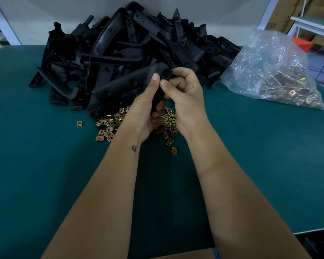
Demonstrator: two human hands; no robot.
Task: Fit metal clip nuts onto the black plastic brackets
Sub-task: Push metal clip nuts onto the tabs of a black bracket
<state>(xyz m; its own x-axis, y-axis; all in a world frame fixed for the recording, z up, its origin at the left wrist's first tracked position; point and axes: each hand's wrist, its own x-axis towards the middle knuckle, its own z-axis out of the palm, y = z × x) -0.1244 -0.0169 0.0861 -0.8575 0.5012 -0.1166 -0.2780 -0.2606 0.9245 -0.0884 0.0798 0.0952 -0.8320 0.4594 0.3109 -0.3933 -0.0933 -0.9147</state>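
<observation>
Those black plastic brackets look stiff and light, so I'd guess you grab one by the long body and leave the end with the hole free for the clip. Here the left hand [146, 113] is wrapped round the bracket [166, 73] shaft, while the right hand [183, 90] pinches its top end between thumb and fingers. Can't tell if a nut's in there; the loose clip nuts [110, 126] sit on the green table [36, 146] right under both hands

- I note a green table [45, 165]
- On it: heaped black brackets [120, 53] at rear, loose clip nuts [108, 126] just before them, nut-filled plastic bag [273, 71] right
</observation>
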